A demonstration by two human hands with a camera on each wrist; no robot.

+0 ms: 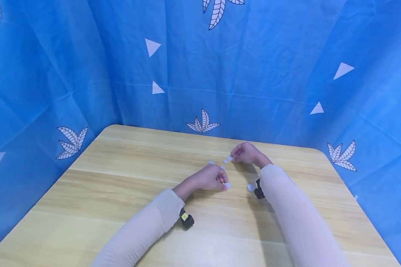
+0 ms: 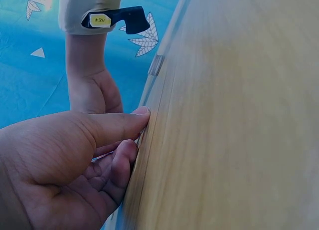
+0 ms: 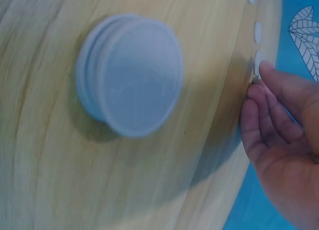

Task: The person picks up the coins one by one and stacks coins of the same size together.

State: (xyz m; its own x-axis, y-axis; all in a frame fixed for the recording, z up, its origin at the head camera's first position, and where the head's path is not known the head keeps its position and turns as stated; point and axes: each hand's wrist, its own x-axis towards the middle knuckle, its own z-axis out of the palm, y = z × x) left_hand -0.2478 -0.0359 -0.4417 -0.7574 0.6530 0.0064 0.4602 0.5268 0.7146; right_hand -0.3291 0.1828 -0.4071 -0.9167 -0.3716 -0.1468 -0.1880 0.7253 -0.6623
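Thin round white discs lie on the wooden table. My left hand [image 1: 211, 178] pinches one white disc [image 1: 228, 185] by its edge, thumb and forefinger low at the tabletop. In the left wrist view, its thumb [image 2: 122, 126] is stretched out over curled fingers, and the disc is hidden there. Farther back, my right hand [image 1: 248, 153] holds another white disc [image 1: 230, 157] at its fingertips. The right wrist view shows its thumb and forefinger close together beside a row of discs [image 3: 257, 33]. A small stack of white discs [image 3: 139, 80] stands near the right wrist.
More loose discs lie between the hands, among them a far-left disc [image 1: 211, 162] and a middle disc [image 1: 225, 161]. The wooden table [image 1: 120, 178] reaches back to a blue patterned curtain [image 1: 194, 66]. Each wrist wears a black camera mount [image 1: 187, 219].
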